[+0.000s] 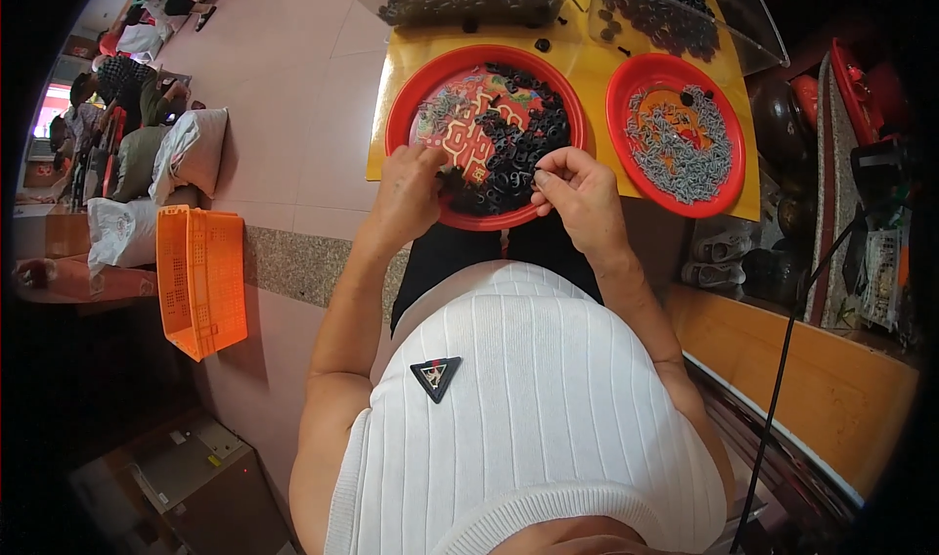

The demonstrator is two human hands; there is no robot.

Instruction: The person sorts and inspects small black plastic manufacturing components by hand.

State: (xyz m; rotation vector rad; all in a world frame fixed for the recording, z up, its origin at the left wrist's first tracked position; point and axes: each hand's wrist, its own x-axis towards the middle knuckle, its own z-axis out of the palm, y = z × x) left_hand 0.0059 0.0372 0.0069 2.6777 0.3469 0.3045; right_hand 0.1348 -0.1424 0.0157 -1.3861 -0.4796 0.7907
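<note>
Left hand (409,185): poised over the near left part of a big round red tray with a gold-and-red patterned floor (395,110), fingers curled down toward dark parts; cannot tell whether tips meet or pinch anything.
Right hand (584,198): over the near right edge of the same tray, thumb and forefinger seemingly close at the tips; too small to tell whether clamped on a part or bare.
Small curved black parts (523,139): heaped loosely across the right and near sides of the big tray, between and beyond both hands.
Thin grey metal-looking screws (445,107): in a sparser patch at the tray's left, mostly apart from the black heap.
Smaller red rounded tray (618,134): just right of the big one on a glossy yellow tabletop (587,58), bearing a broad spread of similar grey screws (690,169).
Clear plastic bins (753,46): beyond the trays, well stocked with more dark parts.
Done: by judgement, handling under way; cannot tell whether the binned parts count as finished or waiting, nor pick out any completed one.
Left: by judgement, plenty, with heap and screws both abundant.
</note>
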